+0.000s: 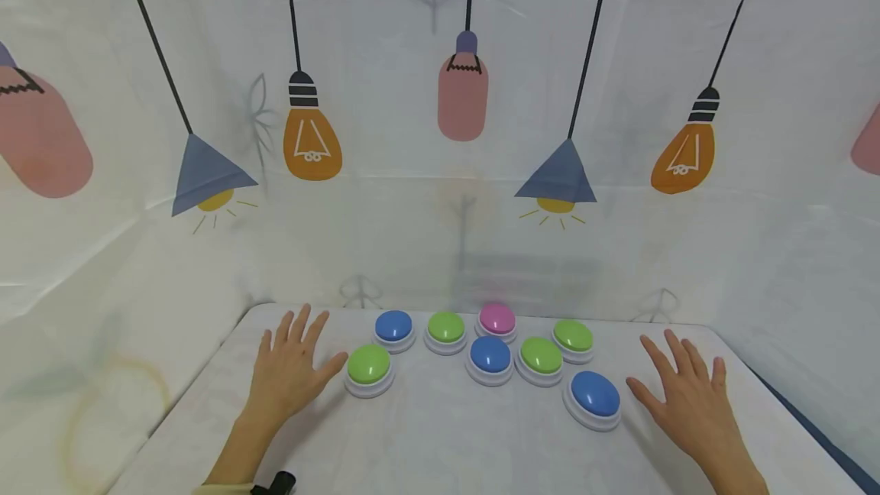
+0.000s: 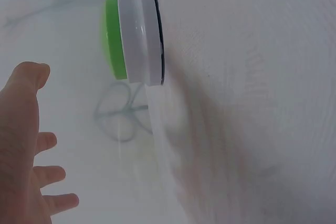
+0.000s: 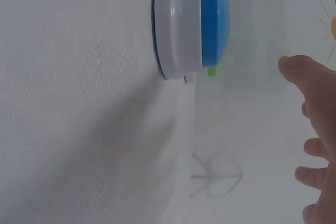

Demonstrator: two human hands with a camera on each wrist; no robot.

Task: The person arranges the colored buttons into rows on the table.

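Several round push buttons with white bases stand on a white-covered table. My left hand (image 1: 289, 373) hovers with spread fingers just left of a green button (image 1: 368, 365); its thumb points toward that button. On the other side my right hand (image 1: 694, 403), fingers also spread, is raised to the right of a blue button (image 1: 595, 394). Both hands hold nothing. In the left wrist view the green button (image 2: 115, 38) is seen side-on, above the tabletop shadow of the hand. The right wrist view shows the blue button (image 3: 214, 19) from the side, the thumb apart from it.
Between the hands stand a blue button (image 1: 394, 325), a green one (image 1: 446, 327), a pink one (image 1: 497, 318), a middle blue one (image 1: 490, 355) and two more green ones (image 1: 541, 356). A white sheet (image 1: 385, 235) printed with lamps hangs behind the table (image 1: 426, 449).
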